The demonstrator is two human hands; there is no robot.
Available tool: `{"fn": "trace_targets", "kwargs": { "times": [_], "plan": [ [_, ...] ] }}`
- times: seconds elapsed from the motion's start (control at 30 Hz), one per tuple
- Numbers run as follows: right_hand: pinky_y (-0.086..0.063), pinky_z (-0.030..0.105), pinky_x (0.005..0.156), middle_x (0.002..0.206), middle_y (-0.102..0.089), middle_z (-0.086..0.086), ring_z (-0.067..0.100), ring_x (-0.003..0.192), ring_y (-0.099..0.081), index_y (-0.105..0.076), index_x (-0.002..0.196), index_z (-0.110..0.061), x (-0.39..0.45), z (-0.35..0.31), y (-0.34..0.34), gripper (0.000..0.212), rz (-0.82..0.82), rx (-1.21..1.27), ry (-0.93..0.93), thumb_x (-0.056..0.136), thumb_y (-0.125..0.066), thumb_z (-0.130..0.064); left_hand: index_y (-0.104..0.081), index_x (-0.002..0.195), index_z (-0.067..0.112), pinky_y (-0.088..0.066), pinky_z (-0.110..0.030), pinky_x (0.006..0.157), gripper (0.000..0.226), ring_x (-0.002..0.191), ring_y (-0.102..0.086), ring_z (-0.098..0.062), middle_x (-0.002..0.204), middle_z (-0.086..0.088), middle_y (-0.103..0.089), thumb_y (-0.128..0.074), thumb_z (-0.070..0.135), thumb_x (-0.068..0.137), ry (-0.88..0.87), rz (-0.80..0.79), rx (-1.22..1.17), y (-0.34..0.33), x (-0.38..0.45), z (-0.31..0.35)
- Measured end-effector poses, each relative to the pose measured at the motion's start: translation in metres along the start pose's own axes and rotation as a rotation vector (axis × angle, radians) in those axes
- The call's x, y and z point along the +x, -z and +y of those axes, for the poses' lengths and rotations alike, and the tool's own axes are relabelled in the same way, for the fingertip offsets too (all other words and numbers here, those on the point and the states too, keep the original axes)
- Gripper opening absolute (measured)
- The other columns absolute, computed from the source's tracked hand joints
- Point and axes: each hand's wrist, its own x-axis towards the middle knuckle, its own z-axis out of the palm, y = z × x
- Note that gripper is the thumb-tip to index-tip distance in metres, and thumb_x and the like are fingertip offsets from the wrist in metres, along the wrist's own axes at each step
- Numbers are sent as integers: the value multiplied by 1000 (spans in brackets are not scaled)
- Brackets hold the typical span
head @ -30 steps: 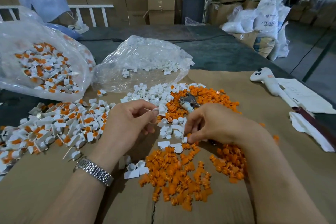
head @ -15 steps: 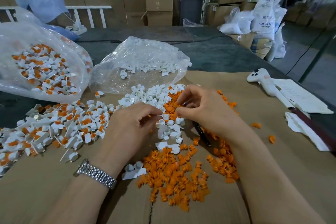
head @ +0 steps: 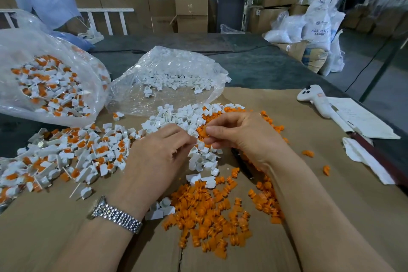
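The right hand [head: 240,137] is pinching a small orange plug [head: 204,132] between thumb and forefinger, with its other fingers curling underneath. The left hand [head: 159,154] is facing it, thumb and forefinger closing on a small white cap [head: 194,137] that the fingertips are mostly hiding. The orange plug is sitting at the very tip of the right hand, just beside the white cap, and the fingertips of the two hands are nearly meeting; whether the two parts are touching cannot be told. Both hands are hovering above the near edge of a heap of white caps [head: 176,117] on the cardboard sheet [head: 287,104]. A pile of orange plugs [head: 205,212] is lying in front of the wrists, and a pile of joined white-and-orange pieces [head: 66,154] is spreading out to the left of the left hand. A wristwatch [head: 117,216] is circling the left wrist
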Motion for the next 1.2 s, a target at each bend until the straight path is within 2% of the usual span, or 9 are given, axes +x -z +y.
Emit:
{"fn": "trace_targets", "kwargs": {
  "times": [0.07, 0.13, 0.3, 0.47, 0.73, 0.8, 0.9, 1.07, 1.2],
  "plan": [
    [-48, 8, 59, 77, -75, -7, -3, 68, -68, -79, 93, -14, -2, -1, -1, 12, 24, -164, 20, 83, -81, -21, -77, 91, 17, -52, -33, 46, 21, 63, -61, -10, 88, 6, -68, -61, 26, 100, -17, 7, 24, 0, 0, 1],
    [-45, 5, 57, 74, -73, -12, -8, 63, -62, -80, 89, -18, -2, 0, -2, 10, 21, -229, 31, 83, -82, -25, -77, 91, 17, -50, -32, 45, 20, 62, -61, -12, 87, 5, -68, -61, 26, 99, -35, 3, 51, 1, 0, 2],
    [-53, 12, 66, 84, -75, 2, 4, 71, -66, -79, 86, -18, -2, 4, -8, 6, 42, -269, 50, 86, -80, -24, -77, 92, 16, -50, -33, 45, 17, 62, -63, -15, 88, 3, -68, -62, 23, 98, -65, -3, 98, 2, -1, 5],
    [-63, 33, 77, 88, -76, 8, 16, 80, -75, -75, 93, -8, -2, 4, -9, 7, -7, -125, -21, 88, -76, -13, -77, 93, 15, -52, -35, 46, 15, 65, -66, -16, 89, 2, -71, -64, 21, 97, -47, 32, 116, 2, -1, 7],
    [-64, 38, 76, 94, -74, 20, 28, 84, -76, -71, 95, -2, -3, 3, -11, 7, -44, -60, -75, 90, -74, -6, -76, 94, 14, -54, -34, 48, 7, 66, -67, -17, 88, 0, -73, -70, 12, 97, -36, 32, 139, 1, -1, 9],
    [-63, 35, 76, 90, -76, 17, 26, 83, -76, -71, 94, -2, -2, 4, -13, 6, -33, -54, -47, 90, -73, -6, -78, 96, 16, -59, -31, 57, 8, 71, -71, -14, 89, 3, -75, -72, 14, 92, 57, 48, 14, 1, 1, 14],
    [-61, 28, 78, 88, -77, 9, 20, 82, -75, -74, 93, -8, -2, 3, -13, 3, -7, -87, 29, 91, -73, -10, -77, 100, 29, -58, -14, 69, 15, 79, -74, -1, 87, 15, -78, -73, 20, 89, 454, 71, -472, 5, 3, 18],
    [-59, 23, 79, 90, -76, 4, 15, 85, -74, -75, 96, -12, -5, 1, -12, 7, 28, -127, 158, 91, -74, -17, -77, 105, 10, -61, -23, 76, 31, 93, -78, -29, 102, -13, -78, -81, 9, 75, 919, 28, -1260, 10, 11, 12],
    [-56, 21, 78, 88, -74, -1, 7, 82, -70, -75, 96, -13, -7, -1, -15, 8, 27, -220, 199, 90, -75, -18, -80, 96, 2, -61, -22, 71, 23, 92, -78, -33, 100, -25, -77, -78, 3, 73, 1043, -10, -1413, 10, 12, 12]
  ]
}}
